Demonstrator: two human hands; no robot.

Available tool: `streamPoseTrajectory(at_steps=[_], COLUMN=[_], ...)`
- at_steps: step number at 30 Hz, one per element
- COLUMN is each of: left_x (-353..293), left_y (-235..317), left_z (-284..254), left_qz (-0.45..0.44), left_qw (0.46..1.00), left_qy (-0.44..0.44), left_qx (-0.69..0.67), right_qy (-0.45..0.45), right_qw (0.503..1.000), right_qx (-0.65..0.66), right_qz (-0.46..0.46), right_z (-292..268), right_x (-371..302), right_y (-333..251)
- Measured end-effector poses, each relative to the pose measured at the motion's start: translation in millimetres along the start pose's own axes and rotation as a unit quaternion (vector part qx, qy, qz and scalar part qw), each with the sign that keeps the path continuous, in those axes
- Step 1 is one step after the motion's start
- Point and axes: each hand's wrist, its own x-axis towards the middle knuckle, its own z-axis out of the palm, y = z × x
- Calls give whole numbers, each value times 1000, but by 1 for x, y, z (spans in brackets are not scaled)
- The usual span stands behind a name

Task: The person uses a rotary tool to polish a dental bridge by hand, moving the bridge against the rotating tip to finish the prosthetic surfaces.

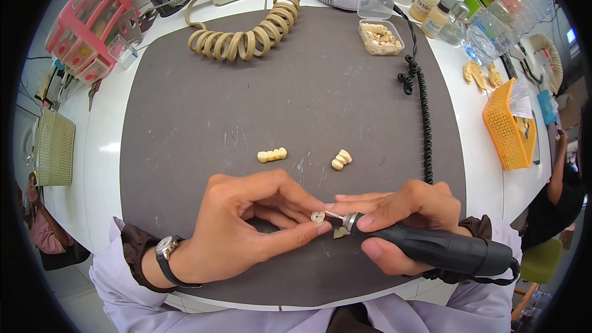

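Observation:
Between thumb and forefinger, my left hand pinches a small whitish dental crown whose hollow side shows. My right hand grips a black rotary handpiece, and its thin metal bur meets or nearly meets the crown's edge. Just below the bur, a pale tooth-coloured piece shows, partly covered by the tool and fingers. Beyond my hands, a dental bridge of joined teeth lies on the grey mat. A second, shorter bridge rests to its right.
A coiled black cord runs down the mat's right side. An open clear box of tooth pieces sits at the back. Beige coiled tubing lies back left. Yellow and green baskets flank the mat. People are partly visible at both sides.

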Motion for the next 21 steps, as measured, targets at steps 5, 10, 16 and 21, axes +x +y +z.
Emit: streamPoseTrajectory(at_steps=[5,10,16,21], left_x=[1,0,0,0], left_y=[-1,0,1,1], left_z=[2,1,0,0], left_qz=[-3,-5,-4,-3], left_qw=[1000,1000,1000,1000], left_qy=[5,7,2,3], left_qx=[-7,-5,-6,-6], right_qy=[90,82,76,53], right_qw=[995,996,997,998], right_qx=[20,24,25,22], right_qz=[-26,-15,-22,-25], right_z=[12,11,10,9], right_x=[-1,-1,0,2], right_y=[7,7,6,5])
